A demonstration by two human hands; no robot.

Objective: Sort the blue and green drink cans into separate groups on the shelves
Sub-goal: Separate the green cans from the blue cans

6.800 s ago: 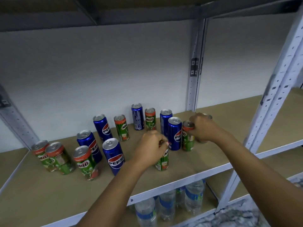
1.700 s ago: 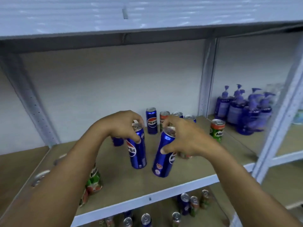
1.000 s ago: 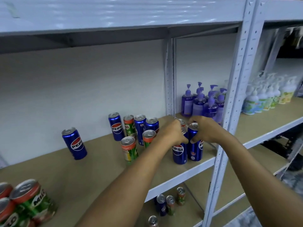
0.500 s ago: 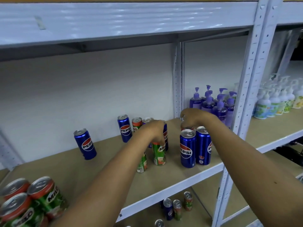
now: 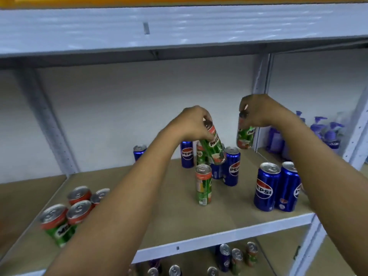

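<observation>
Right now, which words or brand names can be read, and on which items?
"PEPSI": front blue can
"PEPSI": back blue can
"PEPS", cut off: middle blue can
"MILO": green can in left hand
"MIL", blurred: front-left green can
Small print everywhere: unreadable.

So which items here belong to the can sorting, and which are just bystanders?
Job: green cans held in left hand and right hand; lone green can; green group; blue pair; mixed cluster.
Bystanders: purple pump bottles; lower-shelf cans.

left hand (image 5: 191, 122) | right hand (image 5: 258, 110) | both forearms bare | no sleeves, rings, watch
</observation>
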